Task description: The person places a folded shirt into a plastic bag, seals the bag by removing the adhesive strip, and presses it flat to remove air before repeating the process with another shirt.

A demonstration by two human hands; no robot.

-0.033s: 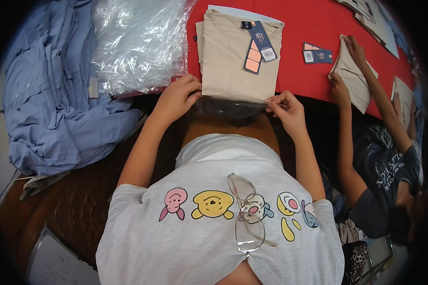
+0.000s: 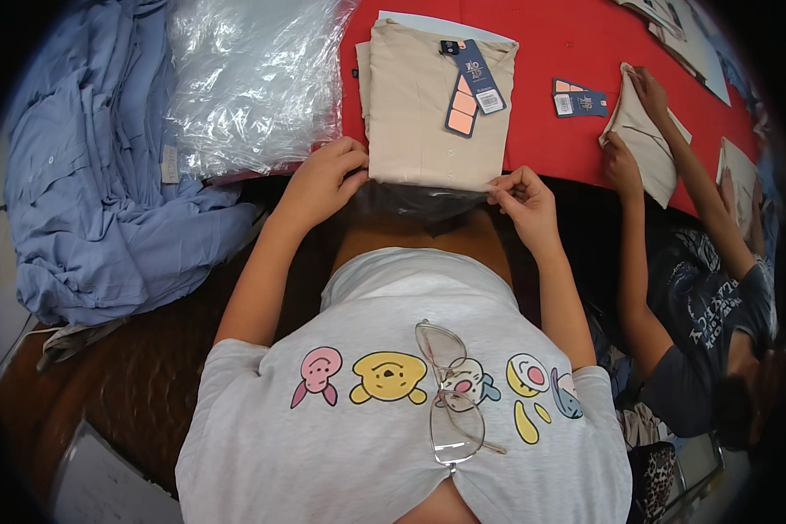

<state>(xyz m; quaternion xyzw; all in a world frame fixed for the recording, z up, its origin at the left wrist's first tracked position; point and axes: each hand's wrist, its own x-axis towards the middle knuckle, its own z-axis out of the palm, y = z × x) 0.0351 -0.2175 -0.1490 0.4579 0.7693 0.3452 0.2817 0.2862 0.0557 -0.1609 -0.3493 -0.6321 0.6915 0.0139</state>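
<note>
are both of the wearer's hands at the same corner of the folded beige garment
No, the left hand is by the lower left corner of the folded beige garment, the right hand by its lower right corner.

- We seem to be in a garment-packing workshop.
- We see tagged beige clothing (image 2: 402, 122), heaped blue garments (image 2: 70, 183), plastic packaging (image 2: 253, 87).
- A co-worker (image 2: 677, 380) shares our red table (image 2: 541, 144).

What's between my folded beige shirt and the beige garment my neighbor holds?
The head view shows navy hang tags lying on the red tabletop between them.
</note>
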